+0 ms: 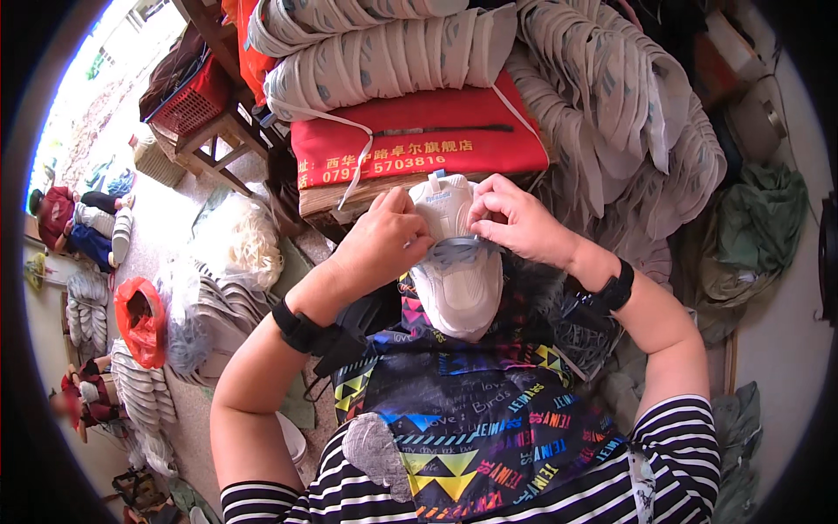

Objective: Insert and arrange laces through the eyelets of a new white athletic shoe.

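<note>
A white shoe upper [458,301] rests toe toward me on my lap, against the edge of the bench, its pull tab at the far end. Grey-blue lacing [461,251] crosses its middle. On the left side of the upper, my left hand [390,229] is closed, thumb and fingers pinched beside the lacing. Opposite it, my right hand [521,223] pinches at the right edge of the eyelets. Both hands appear to grip the thin shoelace; its ends are mostly hidden by the fingers.
A red cloth [419,144] covers the wooden bench ahead, with a dark thin tool [449,130] on it. Stacked shoe uppers [384,74] lie behind, more [611,113] hang at right. On the left stand a red basket [185,96] and a red bag [140,321]; people sit farther off.
</note>
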`<state>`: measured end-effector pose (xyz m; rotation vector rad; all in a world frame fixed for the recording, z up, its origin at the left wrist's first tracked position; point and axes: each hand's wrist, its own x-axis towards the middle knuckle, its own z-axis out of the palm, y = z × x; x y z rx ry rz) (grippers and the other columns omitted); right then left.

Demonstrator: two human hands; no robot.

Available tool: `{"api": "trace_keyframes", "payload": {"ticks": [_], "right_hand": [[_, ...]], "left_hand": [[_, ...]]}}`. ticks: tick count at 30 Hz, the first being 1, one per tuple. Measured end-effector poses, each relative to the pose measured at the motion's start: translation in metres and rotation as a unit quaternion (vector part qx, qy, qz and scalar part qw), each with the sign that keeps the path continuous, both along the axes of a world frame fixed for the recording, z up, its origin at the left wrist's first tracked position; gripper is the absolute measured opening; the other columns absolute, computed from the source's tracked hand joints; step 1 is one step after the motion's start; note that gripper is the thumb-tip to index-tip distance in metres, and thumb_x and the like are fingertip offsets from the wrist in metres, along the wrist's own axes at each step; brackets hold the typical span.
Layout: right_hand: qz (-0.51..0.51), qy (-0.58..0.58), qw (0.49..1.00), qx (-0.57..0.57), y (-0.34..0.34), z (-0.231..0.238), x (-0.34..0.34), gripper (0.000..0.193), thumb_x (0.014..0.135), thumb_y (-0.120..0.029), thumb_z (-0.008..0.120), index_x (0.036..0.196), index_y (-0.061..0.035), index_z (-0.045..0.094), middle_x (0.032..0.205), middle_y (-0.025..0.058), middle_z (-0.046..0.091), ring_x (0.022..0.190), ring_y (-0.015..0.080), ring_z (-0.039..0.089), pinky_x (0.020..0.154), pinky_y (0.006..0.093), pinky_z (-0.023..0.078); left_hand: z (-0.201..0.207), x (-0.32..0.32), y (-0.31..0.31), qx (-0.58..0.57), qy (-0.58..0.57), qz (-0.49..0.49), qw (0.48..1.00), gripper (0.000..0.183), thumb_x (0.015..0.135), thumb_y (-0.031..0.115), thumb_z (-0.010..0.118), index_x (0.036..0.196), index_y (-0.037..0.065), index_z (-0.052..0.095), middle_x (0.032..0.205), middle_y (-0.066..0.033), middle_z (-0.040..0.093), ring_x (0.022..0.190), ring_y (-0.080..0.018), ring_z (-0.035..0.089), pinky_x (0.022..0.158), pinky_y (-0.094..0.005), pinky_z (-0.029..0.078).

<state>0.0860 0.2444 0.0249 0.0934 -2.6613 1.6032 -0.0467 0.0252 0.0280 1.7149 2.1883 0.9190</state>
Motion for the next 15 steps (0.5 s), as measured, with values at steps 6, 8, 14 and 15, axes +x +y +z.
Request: {"api": "trace_keyframes", "payload": {"ticks": [6, 8, 14, 15], "right_hand": [[0.025, 0.011, 1.000, -0.012, 0.001, 0.005, 0.001, 0.008, 0.087, -0.002, 0.061, 0.093, -0.0029, 0.065, 0.105, 0.0051, 0.046, 0.095, 0.0163, 0.056, 0.084, 0.0294, 0.048], [-0.004, 0.028, 1.000, 0.007, -0.004, 0.006, 0.002, 0.007, 0.086, -0.002, 0.062, 0.092, -0.0018, 0.065, 0.102, 0.0067, 0.049, 0.092, 0.0194, 0.059, 0.082, 0.0310, 0.050], [0.095, 0.131, 0.984, 0.078, -0.018, 0.042, 0.004, 0.008, 0.085, -0.004, 0.064, 0.092, -0.0072, 0.067, 0.114, 0.0072, 0.056, 0.095, 0.0208, 0.059, 0.096, 0.0344, 0.043], [0.117, 0.100, 0.988, -0.010, -0.020, 0.050, 0.004, 0.007, 0.086, -0.010, 0.067, 0.092, -0.0086, 0.068, 0.121, 0.0078, 0.056, 0.104, 0.0200, 0.057, 0.102, 0.0351, 0.037]], "left_hand": [[0.011, 0.001, 0.004, -0.087, 0.025, 0.030, 0.995, 0.012, 0.079, 0.015, 0.065, 0.081, 0.003, 0.067, 0.093, -0.0132, 0.051, 0.087, -0.0300, 0.056, 0.076, -0.0386, 0.048], [0.014, 0.006, 0.007, -0.146, 0.086, 0.039, 0.985, 0.018, 0.081, 0.020, 0.060, 0.081, 0.005, 0.069, 0.094, -0.0142, 0.054, 0.086, -0.0308, 0.060, 0.073, -0.0424, 0.051], [0.024, 0.006, 0.014, -0.224, 0.240, -0.002, 0.944, 0.021, 0.082, 0.026, 0.063, 0.079, 0.007, 0.070, 0.091, -0.0117, 0.057, 0.083, -0.0292, 0.062, 0.071, -0.0430, 0.051], [0.027, 0.005, 0.018, -0.225, 0.245, -0.005, 0.943, 0.021, 0.082, 0.026, 0.063, 0.079, 0.007, 0.070, 0.091, -0.0117, 0.057, 0.083, -0.0292, 0.062, 0.071, -0.0430, 0.051]]}}
